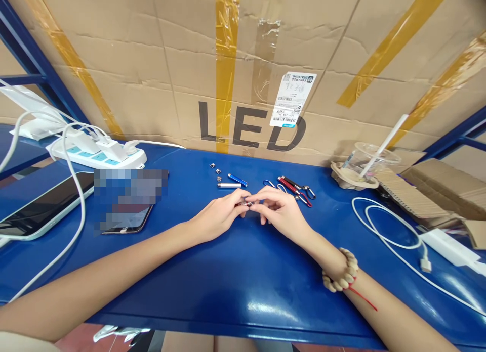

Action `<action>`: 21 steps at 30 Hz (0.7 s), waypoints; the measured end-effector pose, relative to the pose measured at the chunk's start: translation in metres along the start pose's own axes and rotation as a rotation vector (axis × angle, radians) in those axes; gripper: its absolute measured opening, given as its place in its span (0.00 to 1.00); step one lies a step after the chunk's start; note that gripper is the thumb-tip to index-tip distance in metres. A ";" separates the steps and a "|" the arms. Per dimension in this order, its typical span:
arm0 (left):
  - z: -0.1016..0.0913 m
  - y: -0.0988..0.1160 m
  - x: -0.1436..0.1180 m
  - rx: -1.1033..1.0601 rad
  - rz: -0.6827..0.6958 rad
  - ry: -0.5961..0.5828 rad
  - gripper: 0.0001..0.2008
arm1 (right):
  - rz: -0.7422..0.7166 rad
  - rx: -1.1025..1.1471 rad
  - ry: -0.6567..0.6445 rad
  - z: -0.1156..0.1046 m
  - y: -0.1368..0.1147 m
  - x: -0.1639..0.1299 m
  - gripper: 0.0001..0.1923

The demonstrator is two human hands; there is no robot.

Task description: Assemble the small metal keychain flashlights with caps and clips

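My left hand (220,215) is closed in a pinch on a slim, dark red keychain-flashlight tube (243,204), mostly hidden by the fingers. At its silvery end, the thumb and forefinger of my right hand (279,210) also pinch it. Just beyond my left hand lie a silver tube (229,185) and a blue tube (238,179). Several tiny metal end pieces (217,171) are scattered to their left. Past my right hand, red (287,184) and black (291,182) tubes lie in a cluster with small carabiner clips (305,200).
A large cardboard box (182,69) stands along the back of the blue table (228,281). To the left are a power strip (102,152), cables and two phones (45,205). On the right sit a plastic cup (370,162), a coiled white cable (379,233) and cardboard pieces (448,185).
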State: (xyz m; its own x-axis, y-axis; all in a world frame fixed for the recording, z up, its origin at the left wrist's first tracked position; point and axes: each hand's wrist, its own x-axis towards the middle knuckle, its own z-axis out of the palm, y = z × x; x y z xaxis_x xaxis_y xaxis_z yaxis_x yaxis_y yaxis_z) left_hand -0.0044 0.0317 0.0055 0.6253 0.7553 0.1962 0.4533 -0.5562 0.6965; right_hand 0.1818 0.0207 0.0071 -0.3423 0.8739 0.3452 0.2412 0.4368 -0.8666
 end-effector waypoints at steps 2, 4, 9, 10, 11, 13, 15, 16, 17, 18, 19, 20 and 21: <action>0.000 0.001 -0.001 -0.010 -0.002 0.001 0.09 | 0.008 0.039 0.007 -0.001 0.000 0.001 0.09; 0.000 0.002 -0.001 -0.025 0.011 -0.001 0.10 | 0.033 0.069 0.003 -0.002 0.001 0.001 0.09; 0.003 -0.001 -0.003 -0.052 0.032 -0.008 0.15 | 0.136 0.133 -0.048 0.000 -0.001 0.002 0.12; 0.004 -0.002 -0.003 -0.063 0.029 0.004 0.16 | 0.147 0.140 -0.064 0.001 -0.002 0.001 0.12; 0.004 -0.002 -0.004 -0.081 0.027 0.015 0.17 | 0.156 0.145 -0.079 0.002 -0.003 0.001 0.13; 0.005 -0.003 -0.004 -0.115 0.018 0.021 0.18 | 0.169 0.149 -0.103 0.005 -0.005 0.000 0.15; 0.005 -0.002 -0.003 -0.121 -0.003 0.008 0.19 | 0.168 0.137 -0.106 0.007 -0.005 -0.001 0.15; 0.005 -0.001 -0.003 -0.115 -0.015 0.003 0.19 | 0.160 0.119 -0.099 0.008 -0.005 -0.001 0.14; 0.005 0.000 -0.003 -0.107 -0.027 -0.001 0.20 | 0.148 0.094 -0.090 0.009 -0.005 -0.002 0.13; 0.005 0.001 -0.003 -0.098 -0.036 -0.002 0.20 | 0.134 0.064 -0.078 0.009 -0.005 -0.002 0.12; 0.005 0.002 -0.003 -0.085 -0.041 0.004 0.20 | 0.121 0.032 -0.065 0.009 -0.005 -0.002 0.11; 0.005 0.002 -0.003 -0.063 -0.039 0.015 0.20 | 0.108 0.001 -0.050 0.010 -0.006 -0.002 0.11; 0.006 0.002 -0.003 -0.029 -0.029 0.030 0.20 | 0.096 -0.025 -0.034 0.010 -0.006 -0.003 0.10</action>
State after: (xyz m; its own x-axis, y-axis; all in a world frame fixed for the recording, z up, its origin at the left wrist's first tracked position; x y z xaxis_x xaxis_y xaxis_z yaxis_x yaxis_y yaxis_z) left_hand -0.0017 0.0260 0.0024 0.5926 0.7815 0.1955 0.4527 -0.5238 0.7216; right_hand 0.1722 0.0136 0.0075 -0.3468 0.9046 0.2479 0.2973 0.3566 -0.8857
